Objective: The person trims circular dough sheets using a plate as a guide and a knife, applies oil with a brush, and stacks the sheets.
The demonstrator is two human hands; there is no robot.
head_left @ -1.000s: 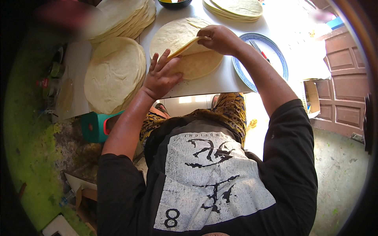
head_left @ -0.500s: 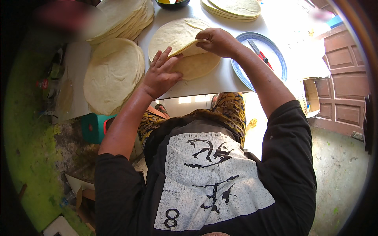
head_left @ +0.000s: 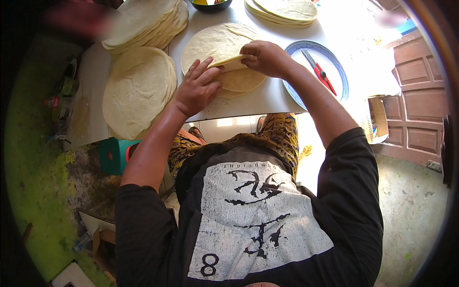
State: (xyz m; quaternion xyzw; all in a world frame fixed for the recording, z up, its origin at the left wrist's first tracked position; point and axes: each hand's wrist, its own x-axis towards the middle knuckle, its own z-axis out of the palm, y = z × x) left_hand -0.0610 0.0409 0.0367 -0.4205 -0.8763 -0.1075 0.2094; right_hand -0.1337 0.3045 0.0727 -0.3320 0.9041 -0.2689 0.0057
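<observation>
A stack of thin, round, pale dough sheets [head_left: 205,45] lies on the white table in front of me. The near edge of its upper layer is lifted and bent back, baring a smoother layer [head_left: 236,81] below. My right hand [head_left: 267,58] pinches that lifted edge at its right end between thumb and fingers. At the left end my left hand [head_left: 197,88] has its fingers stretched out and spread, fingertips touching the sheet by the raised edge. Whether the left thumb bears on the sheet is hard to make out.
Dough stacks stand at near left [head_left: 138,91], far left [head_left: 143,21] and far right [head_left: 287,9]. A blue-rimmed plate [head_left: 292,91] right of my hands holds a red-handled cutter knife [head_left: 319,71]. A dark bowl [head_left: 210,6] is at the back, a green stool [head_left: 112,155] below the table.
My right hand has shifted slightly right and nearer me, still pinching the sheet's edge. The left hand has barely moved, and more of the cutter knife shows.
</observation>
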